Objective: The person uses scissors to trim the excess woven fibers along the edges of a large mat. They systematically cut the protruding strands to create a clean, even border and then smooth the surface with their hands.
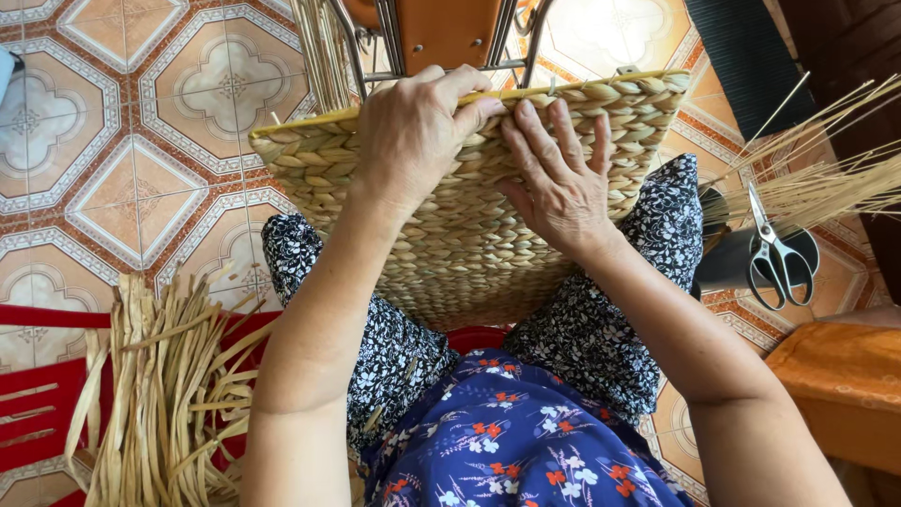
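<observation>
A flat woven basket (pixel 450 244) of pale braided straw rests across my knees, its far edge lined with a thin yellow strip. My left hand (pixel 413 131) curls over that top edge near the middle and grips it. My right hand (pixel 558 183) lies flat on the weave just to the right, fingers spread and pressing on the braids. My lap is covered by dark floral cloth (pixel 582 329).
A bundle of dried flat straw strips (pixel 160 394) lies over a red plastic stool (pixel 38 394) at lower left. Scissors (pixel 774 253) stick out of a dark cup at right, beside thin dry stalks (pixel 826 178). A metal chair frame (pixel 441 47) stands ahead on patterned tile floor.
</observation>
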